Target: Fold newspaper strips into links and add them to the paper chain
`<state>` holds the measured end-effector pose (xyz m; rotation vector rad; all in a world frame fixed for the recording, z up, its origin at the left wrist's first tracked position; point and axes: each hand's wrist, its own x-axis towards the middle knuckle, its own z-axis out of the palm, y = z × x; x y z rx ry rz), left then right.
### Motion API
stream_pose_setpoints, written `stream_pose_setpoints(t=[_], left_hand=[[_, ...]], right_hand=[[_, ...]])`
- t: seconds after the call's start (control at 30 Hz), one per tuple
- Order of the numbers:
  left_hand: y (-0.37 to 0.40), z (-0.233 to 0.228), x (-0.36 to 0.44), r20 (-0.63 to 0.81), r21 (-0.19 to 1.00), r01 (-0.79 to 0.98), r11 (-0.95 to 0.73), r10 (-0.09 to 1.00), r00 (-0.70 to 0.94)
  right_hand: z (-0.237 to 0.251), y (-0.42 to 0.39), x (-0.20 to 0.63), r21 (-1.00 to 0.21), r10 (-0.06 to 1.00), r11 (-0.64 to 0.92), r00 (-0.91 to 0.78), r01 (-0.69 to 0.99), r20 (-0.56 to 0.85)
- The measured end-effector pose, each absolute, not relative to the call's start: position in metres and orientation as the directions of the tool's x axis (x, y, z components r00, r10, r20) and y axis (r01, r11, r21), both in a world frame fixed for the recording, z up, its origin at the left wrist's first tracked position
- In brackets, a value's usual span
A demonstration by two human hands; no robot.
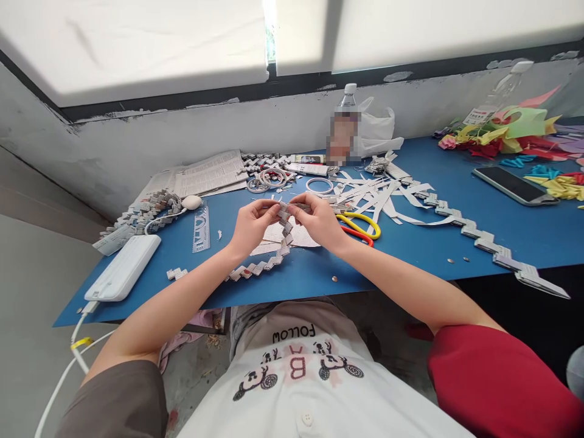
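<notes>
Between my two hands is the upper end of a zigzag chain of folded newspaper links [286,230]. The rest of it curves down onto the blue table and runs left behind my forearm. My left hand [256,222] pinches the chain's end from the left, thumb and fingers together. From the right, my right hand [316,218] pinches the same end. Printed paper sheets [303,236] lie flat under the hands. Scissors with yellow and red handles [360,226] rest just right of my right wrist, their blades hidden.
White paper strips [381,198] are heaped right of centre, beside another folded chain [483,240] reaching over the table edge. A clear ruler [201,227] and white power bank [123,267] lie left. Newspapers [210,173], a bottle [349,103] and a phone [513,185] stand or lie farther back.
</notes>
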<state>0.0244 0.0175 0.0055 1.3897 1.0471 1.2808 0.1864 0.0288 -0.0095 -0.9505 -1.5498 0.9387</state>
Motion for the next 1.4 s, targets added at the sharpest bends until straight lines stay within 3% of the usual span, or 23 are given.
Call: stream_pose_setpoints(t=[0.33, 0.63, 0.87, 0.97, 1.13, 1.3, 1.4], left_hand=[[0.025, 0.006, 0.021, 0.013, 0.98, -0.199, 0.024, 0.982, 0.187], [0.027, 0.004, 0.02, -0.032, 0.987, -0.147, 0.059, 0.983, 0.179], [0.029, 0.009, 0.015, -0.069, 0.982, -0.152, 0.108, 0.967, 0.244], [0.031, 0.011, 0.012, -0.054, 0.989, -0.115, 0.09, 0.956, 0.287], [0.034, 0.004, 0.012, 0.091, 0.996, -0.036, -0.085, 0.965, 0.244], [0.032, 0.003, 0.014, 0.156, 0.988, -0.032, -0.153, 0.966, 0.207], [0.031, 0.007, 0.013, 0.124, 0.991, -0.069, -0.112, 0.969, 0.214]], right_hand=[[-0.012, 0.03, 0.185, -0.912, 0.917, 0.39, -0.145, 0.126, 0.372], [-0.007, 0.03, 0.192, -0.876, 0.926, 0.367, -0.209, 0.313, 0.314], [-0.017, 0.034, 0.187, -0.882, 0.912, 0.403, -0.19, 0.243, 0.364], [-0.015, 0.033, 0.187, -0.894, 0.913, 0.393, -0.205, 0.216, 0.352], [-0.008, 0.032, 0.189, -0.858, 0.893, 0.429, -0.277, 0.283, 0.355], [-0.01, 0.031, 0.186, -0.863, 0.884, 0.46, -0.196, 0.207, 0.424], [-0.013, 0.031, 0.184, -0.879, 0.888, 0.455, -0.148, 0.139, 0.436]])
